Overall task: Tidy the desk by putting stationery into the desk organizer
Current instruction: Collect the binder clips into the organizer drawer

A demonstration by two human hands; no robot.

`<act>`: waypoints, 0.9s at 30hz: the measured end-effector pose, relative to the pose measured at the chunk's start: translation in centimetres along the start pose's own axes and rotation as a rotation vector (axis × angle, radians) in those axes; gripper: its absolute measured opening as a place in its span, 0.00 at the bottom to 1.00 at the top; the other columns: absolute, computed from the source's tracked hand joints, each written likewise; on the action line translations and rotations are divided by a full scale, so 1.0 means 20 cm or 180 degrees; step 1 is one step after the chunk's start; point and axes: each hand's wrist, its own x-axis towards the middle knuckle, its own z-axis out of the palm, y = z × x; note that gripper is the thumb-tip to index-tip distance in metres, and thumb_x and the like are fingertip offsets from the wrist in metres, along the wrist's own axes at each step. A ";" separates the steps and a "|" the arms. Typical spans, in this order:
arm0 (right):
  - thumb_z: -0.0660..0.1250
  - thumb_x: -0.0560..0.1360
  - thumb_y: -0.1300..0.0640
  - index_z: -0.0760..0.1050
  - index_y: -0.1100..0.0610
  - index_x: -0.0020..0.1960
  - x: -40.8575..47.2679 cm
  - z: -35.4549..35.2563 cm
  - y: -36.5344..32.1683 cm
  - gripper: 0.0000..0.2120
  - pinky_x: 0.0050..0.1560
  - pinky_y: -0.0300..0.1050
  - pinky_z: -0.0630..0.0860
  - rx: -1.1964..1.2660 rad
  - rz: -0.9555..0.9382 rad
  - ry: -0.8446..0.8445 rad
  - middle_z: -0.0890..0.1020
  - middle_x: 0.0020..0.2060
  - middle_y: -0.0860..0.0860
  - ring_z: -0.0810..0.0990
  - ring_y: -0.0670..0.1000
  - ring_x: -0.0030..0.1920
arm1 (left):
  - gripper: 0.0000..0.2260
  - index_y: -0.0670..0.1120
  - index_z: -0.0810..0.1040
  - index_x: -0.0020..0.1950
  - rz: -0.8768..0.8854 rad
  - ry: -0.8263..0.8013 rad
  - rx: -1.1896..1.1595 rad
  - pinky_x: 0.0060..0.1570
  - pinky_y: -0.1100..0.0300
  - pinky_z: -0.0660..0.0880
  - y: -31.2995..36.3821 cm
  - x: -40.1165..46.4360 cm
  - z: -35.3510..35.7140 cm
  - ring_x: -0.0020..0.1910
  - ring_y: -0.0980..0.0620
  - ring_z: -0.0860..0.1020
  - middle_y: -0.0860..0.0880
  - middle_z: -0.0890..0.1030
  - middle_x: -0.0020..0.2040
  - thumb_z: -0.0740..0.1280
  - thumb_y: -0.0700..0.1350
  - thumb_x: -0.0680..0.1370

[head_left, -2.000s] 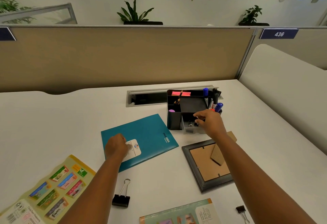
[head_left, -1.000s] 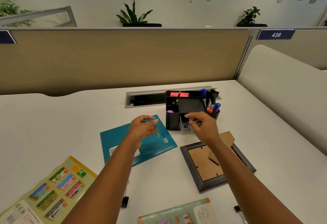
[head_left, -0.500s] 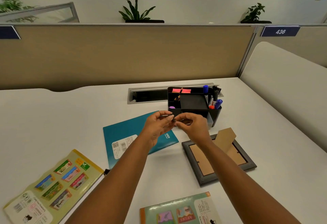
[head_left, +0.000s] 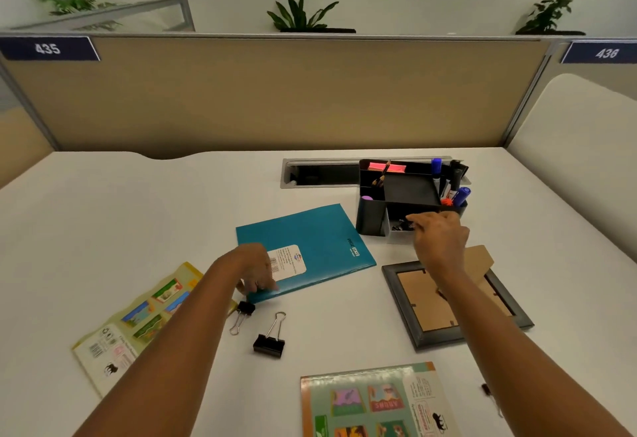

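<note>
The black desk organizer (head_left: pixel 370 219) stands at the back right of the desk with markers, a pencil and pink notes in it. Its small grey drawer (head_left: pixel 396 235) is pulled out, with dark binder clips inside. My right hand (head_left: pixel 439 241) hovers over the drawer, fingertips pinched right at the clips; whether they hold one is hidden. My left hand (head_left: pixel 256 269) rests fingers-down on the near left corner of the teal folder (head_left: pixel 320 240), holding nothing. Just below it lie a small binder clip (head_left: pixel 244 309) and a larger binder clip (head_left: pixel 270 341).
A dark picture frame (head_left: pixel 406 305) lies face down under my right forearm. A yellow leaflet (head_left: pixel 138 319) lies at the left and a colourful booklet (head_left: pixel 372 398) at the near edge. Another small clip (head_left: pixel 486 391) lies at the near right. A cable tray slot (head_left: pixel 317 174) sits behind the folder.
My hands met above the folder, then parted. The right hand went back to the organizer's drawer and the left dropped to the folder's near corner by the clips.
</note>
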 end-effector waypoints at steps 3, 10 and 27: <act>0.62 0.76 0.62 0.79 0.58 0.54 -0.05 -0.02 -0.04 0.11 0.48 0.47 0.65 0.0363 -0.0243 0.0528 0.83 0.50 0.57 0.74 0.58 0.54 | 0.19 0.42 0.73 0.54 -0.0258 -0.0166 0.0300 0.47 0.58 0.78 -0.02 -0.02 0.07 0.44 0.50 0.79 0.45 0.81 0.49 0.75 0.48 0.70; 0.68 0.73 0.56 0.79 0.54 0.52 -0.41 0.01 -0.33 0.08 0.54 0.41 0.71 0.1198 -0.1187 -0.1084 0.81 0.51 0.52 0.75 0.50 0.55 | 0.28 0.43 0.71 0.63 -0.0492 0.0509 0.0904 0.56 0.58 0.75 -0.08 -0.04 0.09 0.59 0.48 0.77 0.46 0.76 0.61 0.76 0.50 0.67; 0.67 0.73 0.57 0.76 0.57 0.59 -0.68 0.16 -0.59 0.15 0.53 0.44 0.73 0.1021 -0.1554 -0.2044 0.79 0.54 0.56 0.76 0.54 0.53 | 0.30 0.43 0.70 0.65 -0.0620 0.0517 0.0519 0.54 0.61 0.76 -0.09 -0.05 0.12 0.57 0.49 0.78 0.46 0.77 0.61 0.76 0.48 0.67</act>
